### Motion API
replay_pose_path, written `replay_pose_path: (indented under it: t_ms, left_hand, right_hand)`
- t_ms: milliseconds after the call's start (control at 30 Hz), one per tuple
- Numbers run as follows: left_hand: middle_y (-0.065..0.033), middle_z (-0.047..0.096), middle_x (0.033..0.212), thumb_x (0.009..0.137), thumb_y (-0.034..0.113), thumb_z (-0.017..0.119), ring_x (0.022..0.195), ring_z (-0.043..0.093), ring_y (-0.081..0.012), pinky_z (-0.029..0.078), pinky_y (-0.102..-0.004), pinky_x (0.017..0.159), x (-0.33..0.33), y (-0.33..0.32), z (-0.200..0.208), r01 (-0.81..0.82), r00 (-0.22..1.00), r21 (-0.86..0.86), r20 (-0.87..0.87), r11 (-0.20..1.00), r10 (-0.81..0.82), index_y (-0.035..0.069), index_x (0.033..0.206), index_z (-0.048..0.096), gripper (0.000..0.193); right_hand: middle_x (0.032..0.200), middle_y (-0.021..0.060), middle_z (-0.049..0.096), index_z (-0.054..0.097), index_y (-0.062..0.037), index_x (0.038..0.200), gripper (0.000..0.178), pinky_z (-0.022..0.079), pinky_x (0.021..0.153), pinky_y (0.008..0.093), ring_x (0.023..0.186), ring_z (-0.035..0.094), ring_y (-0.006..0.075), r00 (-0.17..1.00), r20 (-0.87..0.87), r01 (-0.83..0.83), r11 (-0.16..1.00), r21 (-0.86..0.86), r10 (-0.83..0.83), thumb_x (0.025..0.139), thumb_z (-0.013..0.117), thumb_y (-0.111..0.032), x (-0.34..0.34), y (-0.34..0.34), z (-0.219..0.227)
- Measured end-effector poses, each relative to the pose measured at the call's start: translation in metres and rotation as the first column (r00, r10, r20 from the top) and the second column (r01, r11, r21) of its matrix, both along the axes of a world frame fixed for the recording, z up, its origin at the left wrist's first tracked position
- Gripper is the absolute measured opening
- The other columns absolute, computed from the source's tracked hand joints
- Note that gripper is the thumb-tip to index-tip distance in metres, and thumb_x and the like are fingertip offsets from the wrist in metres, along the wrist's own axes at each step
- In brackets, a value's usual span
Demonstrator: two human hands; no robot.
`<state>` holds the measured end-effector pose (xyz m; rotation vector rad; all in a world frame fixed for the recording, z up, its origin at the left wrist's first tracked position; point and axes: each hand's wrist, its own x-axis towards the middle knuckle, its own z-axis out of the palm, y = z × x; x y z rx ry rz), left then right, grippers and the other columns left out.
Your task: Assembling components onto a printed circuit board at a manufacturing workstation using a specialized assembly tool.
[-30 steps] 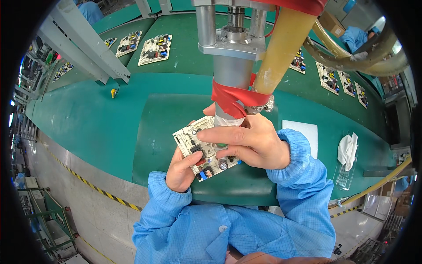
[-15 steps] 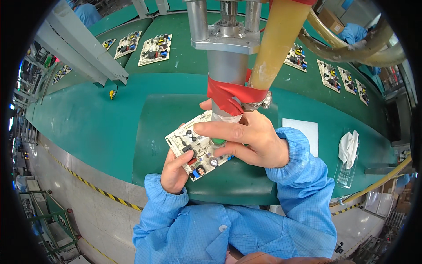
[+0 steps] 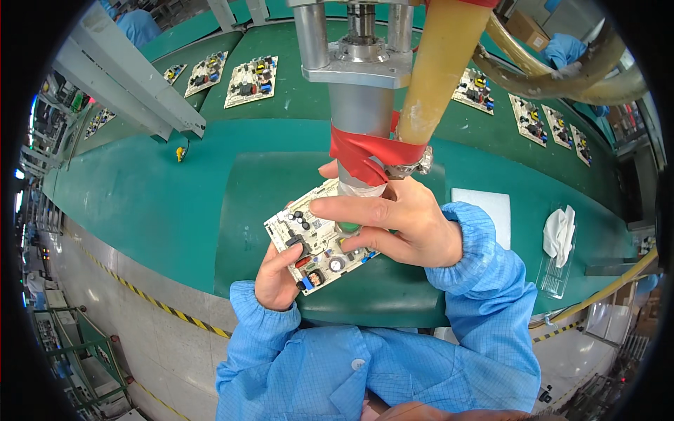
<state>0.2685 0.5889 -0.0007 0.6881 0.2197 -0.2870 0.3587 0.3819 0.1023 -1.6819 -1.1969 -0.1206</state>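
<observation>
A smooth green workbench (image 3: 140, 193) is spreading across the view, with circuit boards crowded with parts lying on the darker surface (image 3: 316, 88) behind it. At lower left, a green-framed cart (image 3: 95, 361) is carrying items too blurred to identify. A rectangular dark green mat (image 3: 242, 210) is covering the bench's middle. Above it, a cylindrical metal tool (image 3: 361, 105) is hanging, its lower part wearing glossy red tape; beside it a thick, translucent yellow hose (image 3: 446, 63) is slanting down. The right hand (image 3: 411, 224) is closing around the tool's pale lower end, index finger and thumb reaching past it. The left hand (image 3: 276, 277) is gripping the held circuit board (image 3: 319, 245), a flat cream rectangle, tilted over the mat beneath the tool. Rightward, a white square pad (image 3: 484, 210) is lying flat, and a clear plastic tray (image 3: 554, 288) is holding a soft, crumpled white cloth (image 3: 558, 235).
</observation>
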Motion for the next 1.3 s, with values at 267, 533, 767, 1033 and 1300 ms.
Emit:
replay_pose_path:
  t_ms: [267,533,767,1033,1300]
  left_hand:
    - [-0.0161,0.040,0.142,0.081,0.000,0.058,0.129,0.045,-0.0288,0.037,-0.0417,0.107,-0.002,0.017,-0.002,-0.047,0.997,0.114,0.072,0.992,0.039,0.003,0.146,0.021,0.075]
    - [-0.0180,0.046,0.137,0.086,0.006,0.057,0.123,0.051,-0.0313,0.043,-0.0455,0.103,-0.008,0.028,0.000,-0.044,0.998,0.066,0.043,0.997,0.041,0.002,0.143,0.027,0.065]
    - [-0.0200,0.048,0.134,0.090,0.009,0.051,0.117,0.055,-0.0328,0.048,-0.0475,0.099,-0.009,0.036,-0.001,-0.045,0.998,0.037,-0.044,0.998,0.046,0.003,0.140,0.031,0.054]
    - [-0.0197,0.052,0.131,0.093,0.009,0.047,0.113,0.058,-0.0300,0.051,-0.0422,0.094,-0.007,0.048,-0.008,-0.012,0.985,-0.052,-0.174,0.999,0.003,-0.001,0.138,0.033,0.048]
    - [-0.0193,0.049,0.134,0.093,0.009,0.048,0.117,0.055,-0.0296,0.049,-0.0419,0.097,-0.005,0.050,-0.003,-0.006,0.988,-0.075,-0.154,0.997,-0.006,-0.001,0.140,0.031,0.052]
  right_hand:
    - [0.133,0.0246,0.047,0.063,-0.0060,0.121,0.058,0.052,0.087,0.0373,0.114,0.055,0.0330,1.000,-0.004,0.022,0.999,0.044,-0.022,0.066,0.078,0.001,0.005,0.005,-0.002]
    - [0.132,0.0230,0.046,0.065,-0.0077,0.118,0.054,0.052,0.088,0.0386,0.113,0.055,0.0329,1.000,0.002,0.023,0.999,0.027,-0.023,0.066,0.077,-0.001,0.006,0.008,-0.006]
    - [0.132,0.0224,0.045,0.066,-0.0087,0.117,0.053,0.053,0.087,0.0392,0.112,0.055,0.0328,0.999,-0.032,0.011,1.000,0.012,-0.011,0.066,0.077,-0.001,0.006,0.012,-0.003]
    - [0.132,0.0236,0.045,0.066,-0.0085,0.117,0.053,0.052,0.088,0.0389,0.114,0.054,0.0343,0.999,0.010,0.030,0.999,0.038,-0.030,0.066,0.077,-0.002,0.009,0.019,-0.007]
    - [0.129,0.0229,0.051,0.062,-0.0063,0.123,0.061,0.048,0.093,0.0418,0.116,0.053,0.0355,1.000,0.020,0.024,1.000,0.011,-0.024,0.064,0.078,-0.004,0.010,0.023,-0.004]
